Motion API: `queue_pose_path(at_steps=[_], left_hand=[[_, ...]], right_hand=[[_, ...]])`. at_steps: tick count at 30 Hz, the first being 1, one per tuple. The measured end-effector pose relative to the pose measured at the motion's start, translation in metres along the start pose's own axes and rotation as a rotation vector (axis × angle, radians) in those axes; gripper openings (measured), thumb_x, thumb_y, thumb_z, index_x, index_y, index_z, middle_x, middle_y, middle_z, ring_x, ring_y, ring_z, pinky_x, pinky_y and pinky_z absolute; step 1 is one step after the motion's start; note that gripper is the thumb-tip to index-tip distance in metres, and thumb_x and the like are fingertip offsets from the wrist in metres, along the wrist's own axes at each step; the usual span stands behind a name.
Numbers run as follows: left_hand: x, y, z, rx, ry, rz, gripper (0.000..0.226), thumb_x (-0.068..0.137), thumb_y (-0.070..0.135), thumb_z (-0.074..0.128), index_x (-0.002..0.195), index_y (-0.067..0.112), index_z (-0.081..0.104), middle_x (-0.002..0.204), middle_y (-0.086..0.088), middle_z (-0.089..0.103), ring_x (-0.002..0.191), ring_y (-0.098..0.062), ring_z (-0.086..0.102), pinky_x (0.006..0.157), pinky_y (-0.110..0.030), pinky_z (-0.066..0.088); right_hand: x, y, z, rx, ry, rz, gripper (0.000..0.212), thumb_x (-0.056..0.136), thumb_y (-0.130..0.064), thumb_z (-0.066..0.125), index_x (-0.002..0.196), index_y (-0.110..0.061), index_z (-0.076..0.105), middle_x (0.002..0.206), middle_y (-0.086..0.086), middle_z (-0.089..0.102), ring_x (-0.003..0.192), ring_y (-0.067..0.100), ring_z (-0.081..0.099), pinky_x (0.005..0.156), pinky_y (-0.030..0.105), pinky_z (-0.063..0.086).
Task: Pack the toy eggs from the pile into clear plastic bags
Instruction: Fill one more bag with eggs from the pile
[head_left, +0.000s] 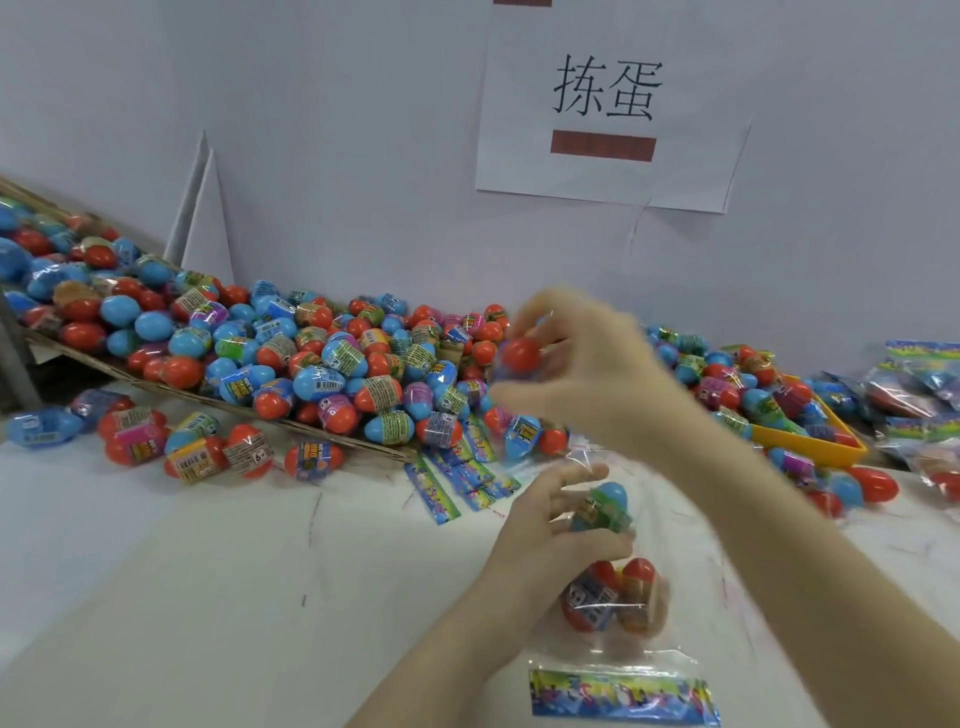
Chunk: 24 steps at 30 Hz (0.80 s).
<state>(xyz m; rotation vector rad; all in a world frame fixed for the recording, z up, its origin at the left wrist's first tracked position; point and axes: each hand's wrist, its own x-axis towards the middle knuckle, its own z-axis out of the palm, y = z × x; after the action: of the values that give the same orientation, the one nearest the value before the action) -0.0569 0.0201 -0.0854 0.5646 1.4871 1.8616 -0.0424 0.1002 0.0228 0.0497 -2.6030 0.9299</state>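
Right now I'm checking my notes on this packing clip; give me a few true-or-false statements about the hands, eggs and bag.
1. The right hand holds an egg above the pile. True.
2. The clear bag is empty. False: at least two eggs lie inside.
3. The left hand holds the bag's mouth. True.
4. The pile lies in a metal bowl. False: it spreads over cardboard.

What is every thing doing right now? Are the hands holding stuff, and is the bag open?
Left hand: holds the bag's mouth open.
Right hand: pinches a red egg, blurred, above the pile.
Bag: open, lying on the table, eggs inside.
Blue egg: at the bag's mouth.
Pile: heaped on tilted cardboard, loose.
Empty bags: flat beside the pile.
Yellow tray: holds eggs.
Filled bags: stacked far right.
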Motion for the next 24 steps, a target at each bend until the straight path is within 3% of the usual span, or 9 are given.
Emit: queue_pose_path(at_steps=[2,5,7,10,12,16,18,21,24], left_hand=[[0.002,-0.003,-0.003,0.019,-0.008,0.034,0.048,0.07,-0.01,0.069,0.101,0.026,0.061,0.11,-0.011,0.062,0.103,-0.028,0.064,0.093,-0.039,0.05],[0.0,0.0,-0.003,0.02,-0.027,0.072,0.05,0.07,-0.01,0.069,0.104,0.025,0.061,0.114,-0.013,0.062,0.103,-0.028,0.064,0.088,-0.033,0.052],[-0.002,0.003,-0.002,0.016,-0.043,0.093,0.053,0.062,-0.006,0.071,0.105,0.024,0.061,0.114,-0.016,0.062,0.102,-0.029,0.064,0.085,-0.031,0.053],[-0.003,0.005,-0.002,0.024,-0.069,0.102,0.053,0.071,-0.015,0.064,0.108,0.021,0.059,0.11,-0.021,0.063,0.103,-0.032,0.063,0.076,-0.024,0.053],[-0.003,0.006,-0.003,0.03,-0.091,0.102,0.052,0.071,-0.017,0.061,0.108,0.021,0.059,0.106,-0.022,0.065,0.103,-0.032,0.062,0.075,-0.024,0.052],[-0.002,0.007,-0.003,-0.01,-0.112,0.095,0.056,0.054,-0.001,0.06,0.106,0.019,0.059,0.098,-0.018,0.068,0.09,-0.024,0.068,0.077,-0.03,0.055],[-0.002,0.006,-0.003,-0.006,-0.116,0.091,0.056,0.053,0.0,0.059,0.106,0.019,0.06,0.095,-0.018,0.069,0.086,-0.023,0.069,0.082,-0.037,0.053],[-0.001,0.004,-0.004,0.025,-0.116,0.082,0.055,0.054,0.003,0.059,0.106,0.02,0.061,0.08,-0.006,0.071,0.079,-0.02,0.068,0.087,-0.042,0.052],[0.0,0.004,-0.003,0.011,-0.099,0.067,0.053,0.055,0.005,0.06,0.105,0.022,0.061,0.075,-0.004,0.068,0.07,-0.015,0.065,0.078,-0.034,0.056]], right_hand=[[-0.015,0.0,-0.022,0.022,0.12,-0.018,0.034,0.057,-0.034,0.082,0.078,-0.031,0.056,0.065,-0.016,0.066,0.052,-0.008,0.056,0.048,0.003,0.038],[-0.04,0.008,-0.047,-0.19,0.063,0.032,0.042,0.044,-0.063,0.066,0.075,-0.035,0.059,0.078,-0.026,0.063,0.075,-0.012,0.057,0.061,0.002,0.04],[-0.047,0.018,-0.052,-0.32,-0.09,0.096,0.035,0.049,-0.058,0.068,0.076,-0.039,0.057,0.079,-0.022,0.063,0.088,-0.005,0.056,0.074,0.009,0.043],[-0.05,0.026,-0.052,-0.396,-0.214,0.131,0.029,0.06,-0.043,0.076,0.078,-0.043,0.053,0.089,-0.023,0.059,0.096,0.0,0.05,0.092,0.032,0.04],[-0.05,0.027,-0.052,-0.408,-0.216,0.12,0.029,0.06,-0.043,0.076,0.078,-0.043,0.054,0.089,-0.026,0.057,0.092,-0.008,0.045,0.092,0.029,0.034],[-0.048,0.025,-0.053,-0.396,-0.272,0.116,0.03,0.057,-0.043,0.079,0.079,-0.043,0.058,0.093,-0.023,0.059,0.094,-0.004,0.048,0.075,0.01,0.038],[-0.046,0.025,-0.056,-0.421,-0.325,0.128,0.031,0.052,-0.056,0.072,0.079,-0.048,0.059,0.094,-0.024,0.058,0.094,-0.003,0.045,0.076,0.012,0.035],[-0.046,0.028,-0.06,-0.496,-0.393,0.114,0.041,0.041,-0.074,0.045,0.077,-0.057,0.054,0.097,-0.027,0.05,0.1,0.002,0.037,0.091,0.027,0.028],[-0.049,0.033,-0.058,-0.474,-0.431,0.107,0.02,0.061,-0.067,0.046,0.077,-0.058,0.054,0.096,-0.029,0.047,0.097,-0.005,0.035,0.09,0.027,0.029]])
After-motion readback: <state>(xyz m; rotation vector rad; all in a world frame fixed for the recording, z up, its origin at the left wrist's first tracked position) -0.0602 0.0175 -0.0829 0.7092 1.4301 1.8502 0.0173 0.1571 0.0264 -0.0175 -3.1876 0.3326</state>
